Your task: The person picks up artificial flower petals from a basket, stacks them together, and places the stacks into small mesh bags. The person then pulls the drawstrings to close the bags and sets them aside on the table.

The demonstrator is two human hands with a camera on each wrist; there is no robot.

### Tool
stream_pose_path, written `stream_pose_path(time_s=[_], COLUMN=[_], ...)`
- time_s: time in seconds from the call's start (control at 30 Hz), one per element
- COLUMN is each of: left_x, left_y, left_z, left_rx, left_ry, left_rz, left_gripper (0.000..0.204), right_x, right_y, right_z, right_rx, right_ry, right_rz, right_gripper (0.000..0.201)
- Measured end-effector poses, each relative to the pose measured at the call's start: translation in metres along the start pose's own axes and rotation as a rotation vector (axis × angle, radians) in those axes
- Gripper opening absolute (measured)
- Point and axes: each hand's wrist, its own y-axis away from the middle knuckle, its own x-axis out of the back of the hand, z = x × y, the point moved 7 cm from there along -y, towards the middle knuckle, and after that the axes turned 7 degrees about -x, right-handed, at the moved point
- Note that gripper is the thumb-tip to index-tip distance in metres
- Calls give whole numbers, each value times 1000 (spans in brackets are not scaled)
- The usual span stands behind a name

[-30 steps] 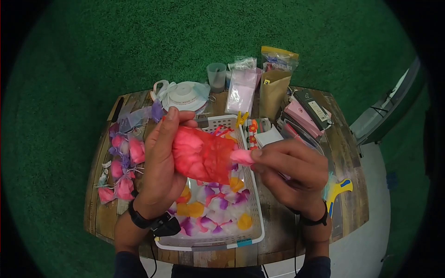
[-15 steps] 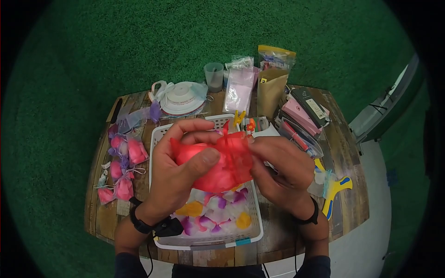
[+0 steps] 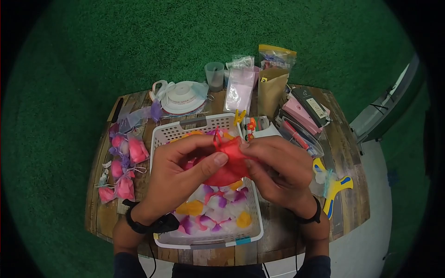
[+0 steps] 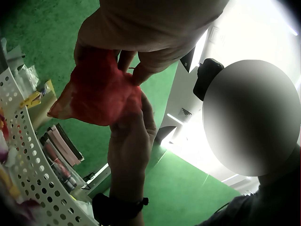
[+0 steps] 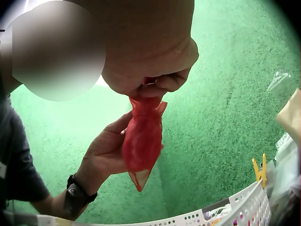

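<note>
A filled red organza pouch [image 3: 225, 172] is held up over the basket between both hands. My left hand [image 3: 178, 169] grips its body from the left, thumb across the near face and fingers behind. On the other side, my right hand [image 3: 283, 169] pinches the gathered mouth with thumb and fingers. A red ribbon loop [image 3: 217, 135] sticks up from the neck. In the right wrist view the pouch [image 5: 141, 136] hangs bulging below the pinched neck. Beneath lie loose petals [image 3: 215, 211] of purple, white, pink and yellow in the white basket [image 3: 257, 208].
Several filled pouches [image 3: 124, 187] lie on the left of the wooden table. Behind are a ribbon roll [image 3: 183, 95], a plastic cup [image 3: 214, 76], clear packets [image 3: 238, 95] and a brown paper bag [image 3: 270, 92]. Boxes [image 3: 306, 111] and a yellow-blue tool [image 3: 336, 194] are at right.
The right hand tucked a pink wad into the pouch, then shifted to pinching its mouth. The left hand moved right and turned, its thumb now across the pouch near the neck.
</note>
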Motion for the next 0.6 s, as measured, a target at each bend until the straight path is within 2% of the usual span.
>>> stream_pose_path(time_s=[0.07, 0.13, 0.23, 0.3, 0.37, 0.47, 0.57, 0.6], left_x=[2, 2, 1, 3, 3, 1, 0, 1], left_y=[-2, -5, -4, -3, -3, -1, 1, 2], left_z=[-3, 5, 9, 8, 6, 2, 0, -5], left_rx=[11, -211, -234, -195, -159, -98, -80, -11], left_ry=[-6, -247, -337, -333, -327, -356, -213, -147], left_rz=[20, -42, 0, 13, 26, 26, 60, 53], left_gripper=[24, 23, 19, 18, 17, 18, 21, 23], right_x=[-2, -4, -6, -7, -13, -17, -13, -13], right_y=[1, 2, 3, 3, 6, 8, 9, 10], right_z=[2, 3, 3, 6, 4, 0, -6, -6], right_rx=[24, 16, -19, -50, 49, 83, 165, 160], right_ry=[-6, -15, -23, -20, -50, 7, 126, 126], right_rz=[-21, -27, -50, -68, -124, -115, -73, -76], right_gripper=[29, 29, 29, 29, 31, 32, 30, 30])
